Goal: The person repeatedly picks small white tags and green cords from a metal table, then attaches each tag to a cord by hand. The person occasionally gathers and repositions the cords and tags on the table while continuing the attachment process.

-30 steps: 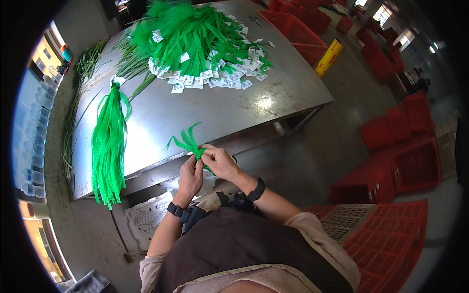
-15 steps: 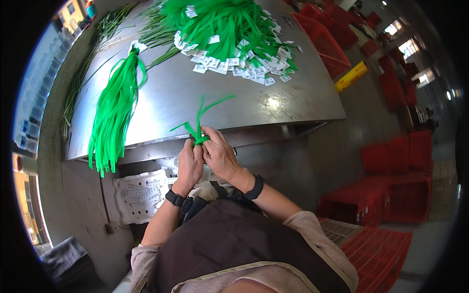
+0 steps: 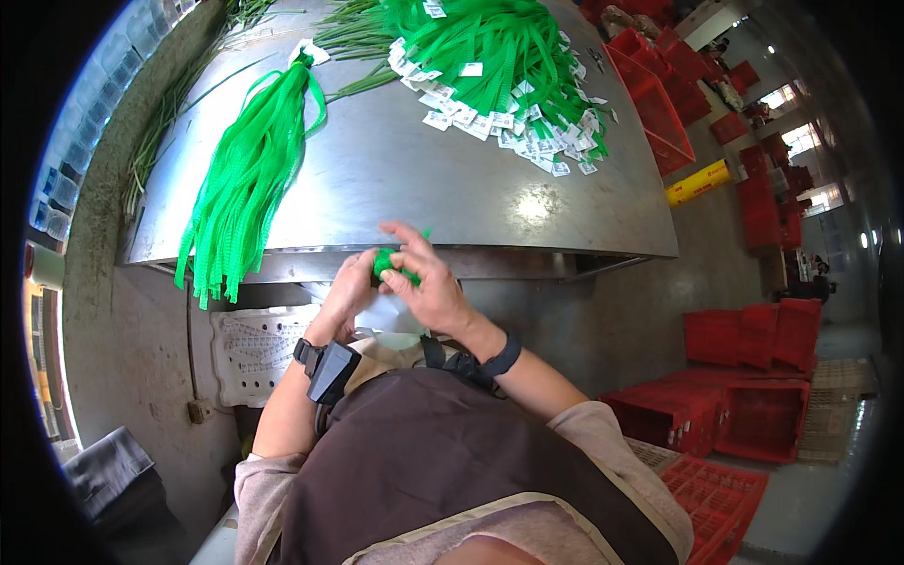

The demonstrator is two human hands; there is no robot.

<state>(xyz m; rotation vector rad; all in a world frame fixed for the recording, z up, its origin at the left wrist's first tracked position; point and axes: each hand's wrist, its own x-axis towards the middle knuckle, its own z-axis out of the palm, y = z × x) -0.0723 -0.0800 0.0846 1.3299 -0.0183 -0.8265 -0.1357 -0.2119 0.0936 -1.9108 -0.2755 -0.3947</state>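
Observation:
A small bunched piece of green mesh netting [image 3: 383,262] is between my two hands, just off the table's front edge. My left hand [image 3: 349,288] pinches it from the left side. My right hand [image 3: 429,290] grips it with thumb and bent fingers while its index finger lifts away, slightly blurred. Part of the netting is hidden behind the right fingers. To the left, a long bundle of green mesh strips [image 3: 247,174] hangs over the front edge, gathered at its far end by a white wrap [image 3: 313,54]. At the back lies a large heap of green netting [image 3: 480,56] with many white tags [image 3: 471,70].
The metal table [image 3: 377,179] fills the space before me. Long green stalks [image 3: 353,36] lie at its back left. A white perforated crate [image 3: 259,353] stands below. Red crates [image 3: 650,99] are beside the table and red crates [image 3: 734,386] stack at right, near a yellow roll [image 3: 698,183].
The loose green ends that stood up from my hands are now mostly bunched in my fingers. My right index finger has lifted. The view has shifted, moving the table things rightward.

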